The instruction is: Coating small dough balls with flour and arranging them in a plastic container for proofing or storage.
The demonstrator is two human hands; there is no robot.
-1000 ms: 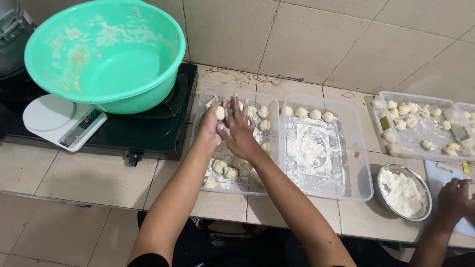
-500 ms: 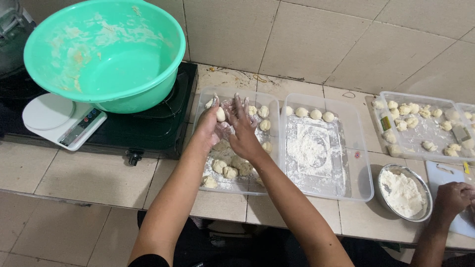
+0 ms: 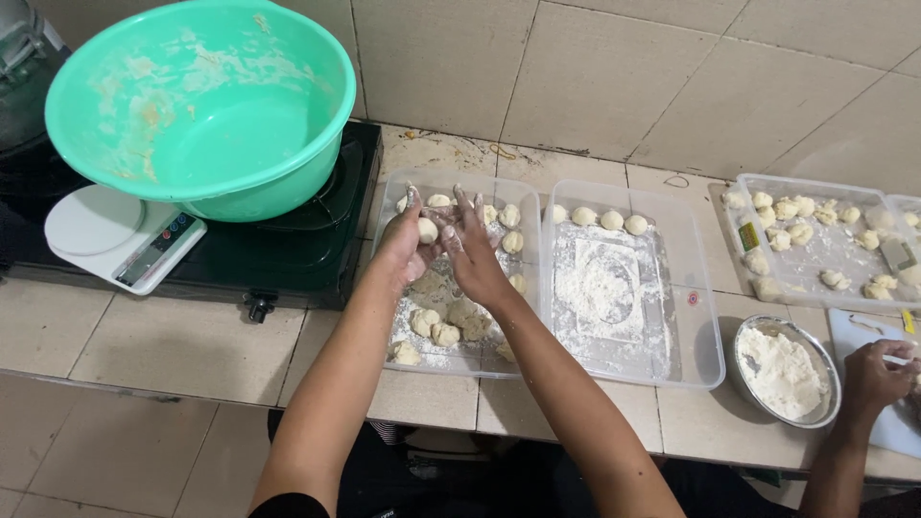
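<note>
Both hands' grip (left hand (image 3: 408, 245), right hand (image 3: 472, 251)) cups a dough ball (image 3: 427, 230) over a clear tray (image 3: 523, 331).

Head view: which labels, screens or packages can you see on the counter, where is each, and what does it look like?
Kitchen scale: far left beside the stove, white, round platform, dark display strip with coloured buttons.
Sticker: left inside wall of the far-right clear tray, small upright rectangle, yellow and green.
Small mark: right rim of the middle clear tray, tiny, round, reddish.
No packages visible.
</note>
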